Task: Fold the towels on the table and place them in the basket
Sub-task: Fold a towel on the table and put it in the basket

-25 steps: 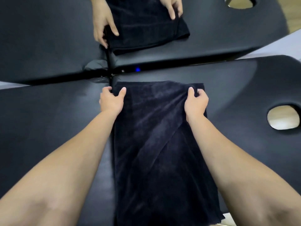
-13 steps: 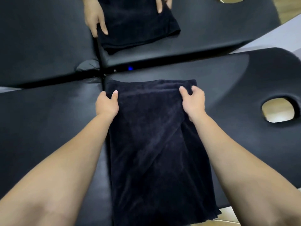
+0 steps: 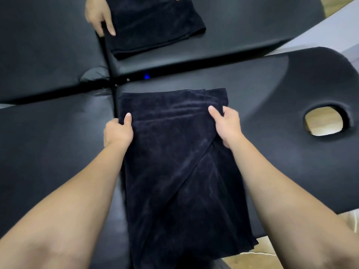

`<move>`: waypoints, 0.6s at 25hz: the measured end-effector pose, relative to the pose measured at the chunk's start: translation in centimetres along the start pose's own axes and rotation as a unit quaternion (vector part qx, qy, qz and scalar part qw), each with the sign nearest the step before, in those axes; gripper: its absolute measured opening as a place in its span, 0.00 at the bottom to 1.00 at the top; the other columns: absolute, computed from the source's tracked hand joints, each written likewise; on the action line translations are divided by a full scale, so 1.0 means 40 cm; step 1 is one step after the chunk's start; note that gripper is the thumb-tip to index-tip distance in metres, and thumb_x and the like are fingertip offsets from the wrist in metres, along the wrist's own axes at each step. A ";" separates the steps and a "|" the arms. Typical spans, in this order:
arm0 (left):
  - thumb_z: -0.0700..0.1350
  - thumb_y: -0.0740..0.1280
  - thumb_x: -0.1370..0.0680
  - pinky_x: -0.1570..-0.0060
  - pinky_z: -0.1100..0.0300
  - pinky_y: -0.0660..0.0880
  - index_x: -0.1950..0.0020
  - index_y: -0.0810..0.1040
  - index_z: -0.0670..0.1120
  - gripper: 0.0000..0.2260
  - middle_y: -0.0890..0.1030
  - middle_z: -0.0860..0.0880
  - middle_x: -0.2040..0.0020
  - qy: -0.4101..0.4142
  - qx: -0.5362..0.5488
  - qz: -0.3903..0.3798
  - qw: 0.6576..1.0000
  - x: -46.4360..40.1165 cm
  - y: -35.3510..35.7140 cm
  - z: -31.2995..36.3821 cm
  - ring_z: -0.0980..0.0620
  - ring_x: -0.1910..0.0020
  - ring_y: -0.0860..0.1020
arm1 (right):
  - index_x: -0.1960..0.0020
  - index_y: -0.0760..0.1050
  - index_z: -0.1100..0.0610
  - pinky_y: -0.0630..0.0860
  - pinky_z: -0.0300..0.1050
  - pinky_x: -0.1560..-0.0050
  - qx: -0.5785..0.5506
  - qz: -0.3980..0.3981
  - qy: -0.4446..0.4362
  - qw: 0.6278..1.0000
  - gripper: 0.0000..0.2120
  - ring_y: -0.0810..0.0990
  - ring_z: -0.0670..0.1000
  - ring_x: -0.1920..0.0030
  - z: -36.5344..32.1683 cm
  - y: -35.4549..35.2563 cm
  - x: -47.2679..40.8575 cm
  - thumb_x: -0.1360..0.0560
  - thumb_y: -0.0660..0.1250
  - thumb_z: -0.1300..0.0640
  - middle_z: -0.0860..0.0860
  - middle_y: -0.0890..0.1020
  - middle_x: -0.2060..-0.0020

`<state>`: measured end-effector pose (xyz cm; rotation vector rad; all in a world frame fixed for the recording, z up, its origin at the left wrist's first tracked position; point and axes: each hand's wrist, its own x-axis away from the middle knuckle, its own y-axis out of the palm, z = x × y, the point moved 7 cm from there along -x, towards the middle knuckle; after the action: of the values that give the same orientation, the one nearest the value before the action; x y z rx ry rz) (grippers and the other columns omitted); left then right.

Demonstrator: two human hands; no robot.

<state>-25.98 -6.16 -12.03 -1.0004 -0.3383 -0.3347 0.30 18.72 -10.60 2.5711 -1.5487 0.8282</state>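
Dark navy towel folded lengthwise, flat on black table; near end overhanging edge

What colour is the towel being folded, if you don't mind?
Very dark navy, nearly black, plain; the towel shows in the head view.

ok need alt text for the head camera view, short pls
Two bare hands, left hand and right hand, grip the side edges of a dark towel lying lengthwise on a black padded table. Across the table, another person's hand rests on a second folded towel.
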 end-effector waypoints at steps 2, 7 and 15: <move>0.63 0.61 0.20 0.43 0.46 0.76 0.44 0.76 0.45 0.21 0.81 0.46 0.43 0.016 -0.023 0.017 0.999 0.008 0.003 0.025 0.40 0.40 0.78 | 0.55 0.80 0.61 0.82 0.60 0.48 0.006 0.034 -0.013 0.999 0.17 0.81 0.49 0.58 -0.039 -0.016 -0.029 0.23 0.69 0.46 0.54 0.86 0.59; 0.54 0.65 0.21 0.39 0.44 0.67 0.35 0.72 0.48 0.17 0.75 0.47 0.36 0.225 -0.092 0.139 0.960 0.099 0.014 0.160 0.43 0.35 0.71 | 0.43 0.83 0.55 0.80 0.49 0.53 -0.090 -0.093 0.165 0.978 0.23 0.85 0.54 0.49 0.035 -0.001 0.015 0.25 0.68 0.36 0.53 0.87 0.49; 0.54 0.59 0.16 0.25 0.48 0.54 0.25 0.68 0.52 0.20 0.66 0.52 0.22 0.439 -0.222 -0.142 0.859 0.216 0.261 0.328 0.51 0.20 0.58 | 0.50 0.82 0.49 0.83 0.50 0.45 -0.045 -0.020 0.020 0.999 0.03 0.86 0.48 0.50 0.051 -0.035 0.077 0.20 0.69 0.53 0.47 0.87 0.52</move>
<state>-15.41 9.30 -9.75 -1.1345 0.4580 -1.1284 3.44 16.31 -10.61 2.4985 -1.4838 0.7818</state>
